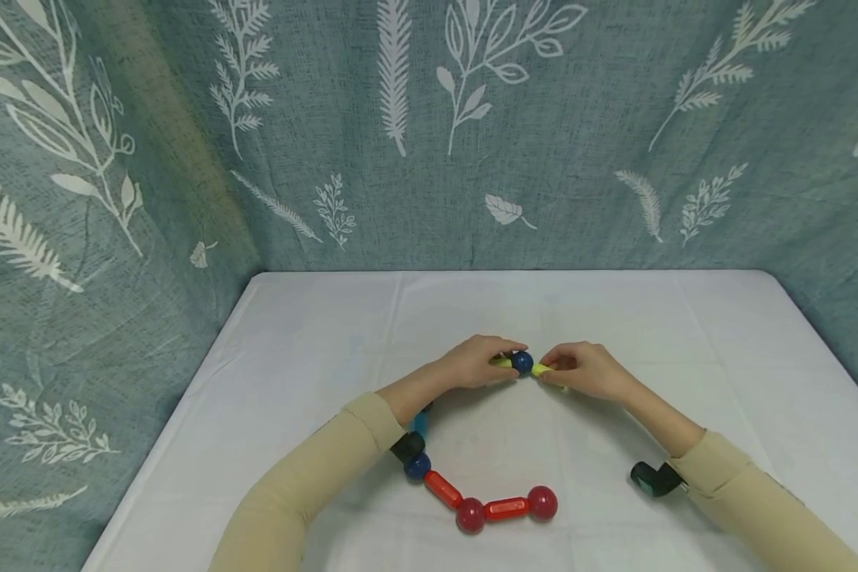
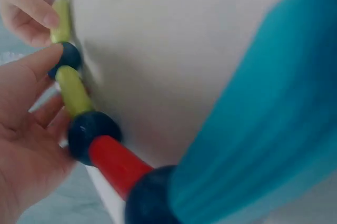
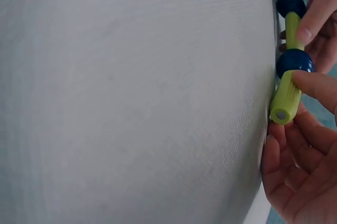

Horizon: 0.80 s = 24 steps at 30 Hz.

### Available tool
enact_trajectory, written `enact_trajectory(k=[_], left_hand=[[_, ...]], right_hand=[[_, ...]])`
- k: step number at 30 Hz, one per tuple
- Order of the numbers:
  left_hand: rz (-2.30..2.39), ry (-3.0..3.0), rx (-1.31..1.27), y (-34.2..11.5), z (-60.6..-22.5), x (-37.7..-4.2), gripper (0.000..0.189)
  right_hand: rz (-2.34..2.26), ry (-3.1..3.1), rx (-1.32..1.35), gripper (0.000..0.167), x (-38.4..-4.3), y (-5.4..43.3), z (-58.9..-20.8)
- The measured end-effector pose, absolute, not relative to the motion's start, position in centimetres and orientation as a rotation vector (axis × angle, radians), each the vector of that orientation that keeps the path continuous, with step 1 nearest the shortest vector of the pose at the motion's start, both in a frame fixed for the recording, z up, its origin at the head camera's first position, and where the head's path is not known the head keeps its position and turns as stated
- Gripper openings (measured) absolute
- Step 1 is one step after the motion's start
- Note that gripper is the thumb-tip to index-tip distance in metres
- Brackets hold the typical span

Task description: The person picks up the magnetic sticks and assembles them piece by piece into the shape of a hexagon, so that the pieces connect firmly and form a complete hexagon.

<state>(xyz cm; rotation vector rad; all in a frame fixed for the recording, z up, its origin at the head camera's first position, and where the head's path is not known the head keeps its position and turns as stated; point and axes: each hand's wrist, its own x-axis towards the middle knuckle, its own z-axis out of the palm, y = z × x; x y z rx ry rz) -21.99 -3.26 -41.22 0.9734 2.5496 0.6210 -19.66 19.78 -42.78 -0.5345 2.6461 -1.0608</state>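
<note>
My left hand (image 1: pixel 477 362) holds the far end of a magnetic rod-and-ball chain, its thumb and fingers around a yellow-green rod (image 2: pixel 75 93) and the dark blue ball (image 1: pixel 522 363) beyond it. My right hand (image 1: pixel 588 370) pinches another yellow-green magnetic rod (image 3: pixel 286 97) between thumb and fingers; one end meets that ball, and a small metal disc shows in its free end. Behind the left hand the chain runs on through a second blue ball (image 2: pixel 93 137), a red rod (image 2: pixel 120 166) and a third blue ball to a large light-blue rod (image 2: pixel 258 113). The left forearm hides part of it from above.
Nearer the front, the chain curves through a blue ball (image 1: pixel 418 467) and red rods (image 1: pixel 443 490) to a red ball (image 1: pixel 542 504). Everything lies on a white-covered table (image 1: pixel 615 318), with a patterned green curtain (image 1: pixel 429 199) behind. A dark wrist camera (image 1: pixel 655 479) sits under the right sleeve.
</note>
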Motion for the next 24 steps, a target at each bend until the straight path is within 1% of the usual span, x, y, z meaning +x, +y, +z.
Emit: enact_trajectory(k=[3,7,13,16,20,24], left_hand=[[0.421,2.604,1.006,-3.1,-40.6,-20.8,0.060],[0.243,2.638,1.074,-2.6,-39.3,-17.5,0.066],[0.243,2.410,1.110,-1.7,-38.9,-12.3,0.059],[0.187,2.360,1.198,-1.5,-39.5,-10.5,0.059],[0.153,2.403,1.341,-1.5,-40.5,-9.2,0.048],[0.148,2.397,1.442,-1.8,-41.0,-9.2,0.041]], right_hand=[[-1.054,2.647,-0.544,0.025,-19.7,19.8,-42.8],[-1.052,2.654,-0.583,0.029,-19.8,19.7,-42.9],[-1.060,2.678,-0.733,0.037,-20.2,18.4,-43.2],[-1.033,2.702,-0.802,0.038,-20.4,17.7,-43.4],[-1.013,2.728,-0.806,0.035,-20.4,17.4,-43.3],[-1.034,2.748,-0.653,0.035,-20.2,17.9,-43.1]])
